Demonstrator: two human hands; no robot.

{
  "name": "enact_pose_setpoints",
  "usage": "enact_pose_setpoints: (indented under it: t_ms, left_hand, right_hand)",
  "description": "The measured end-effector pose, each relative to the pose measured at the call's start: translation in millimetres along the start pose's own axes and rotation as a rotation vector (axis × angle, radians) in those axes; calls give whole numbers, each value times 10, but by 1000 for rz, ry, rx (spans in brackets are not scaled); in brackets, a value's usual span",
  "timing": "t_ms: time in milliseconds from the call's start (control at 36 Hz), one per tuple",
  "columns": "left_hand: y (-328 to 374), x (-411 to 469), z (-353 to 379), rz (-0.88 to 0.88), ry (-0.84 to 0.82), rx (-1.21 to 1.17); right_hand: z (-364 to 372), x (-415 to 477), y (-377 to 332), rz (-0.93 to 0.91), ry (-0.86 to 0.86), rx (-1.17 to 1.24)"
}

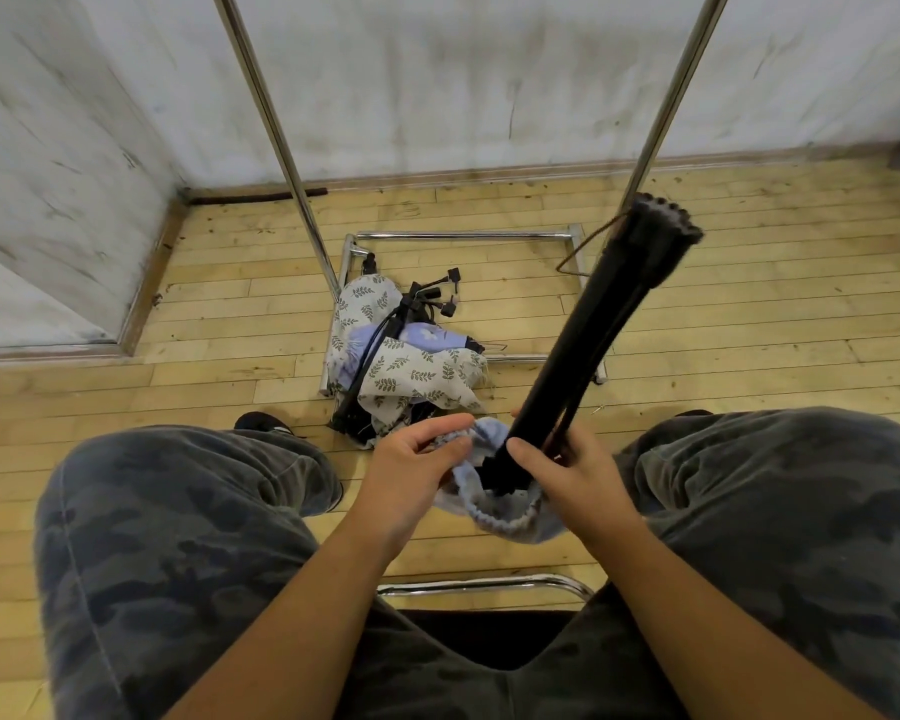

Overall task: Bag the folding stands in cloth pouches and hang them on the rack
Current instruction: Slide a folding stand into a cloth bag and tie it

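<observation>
The rack (276,127) stands ahead, with a pile (401,366) of pouches and stands at its foot. You're mid-bagging: your right hand (567,475) grips the stand (593,330), its lower end in the mouth of the pouch (500,517), whose rim your left hand (417,459) pinches. Next, likely, draw the pouch up its length.

Head view looks steeply down, close; edges probably distorted.

Two hands, left hand (411,475) and right hand (578,480); one black stand (593,324) at two o'clock, one blue pouch (505,522) at six, two rack poles (275,132) at eleven and one.
</observation>
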State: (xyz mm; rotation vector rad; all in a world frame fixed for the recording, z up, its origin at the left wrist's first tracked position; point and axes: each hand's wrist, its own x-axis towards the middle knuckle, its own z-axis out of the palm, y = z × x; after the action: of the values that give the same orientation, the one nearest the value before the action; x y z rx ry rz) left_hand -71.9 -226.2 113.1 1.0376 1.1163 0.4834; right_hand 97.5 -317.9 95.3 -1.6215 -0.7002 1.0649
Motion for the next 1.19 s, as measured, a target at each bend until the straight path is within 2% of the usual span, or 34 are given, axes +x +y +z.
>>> enact_pose_setpoints:
  t_ms: [306,444,583,722,861,1000,1083,1194]
  left_hand:
    - [-17,13,30,-36,-13,-53]
    - [-2,4,2,23,-7,-96]
    - [59,-45,-21,108,-65,-153]
    - [31,-66,14,64,-132,-140]
    - [48,-31,56,44,-158,-158]
    - [-22,27,24,1,-80,-187]
    - [-34,51,0,-7,-38,-155]
    - [-56,78,-50,7,39,-105]
  right_hand:
    - [30,-29,-19,-75,-95,-356]
    - [6,-31,15,-135,-177,-496]
    - [15,-9,30,-160,-151,-587]
    - [0,19,52,-115,-144,-657]
    - [11,12,41,-122,-120,-656]
    - [18,44,37,-87,-72,-572]
    - [15,-12,-30,-121,-116,-410]
    - [31,-29,-15,-124,-158,-389]
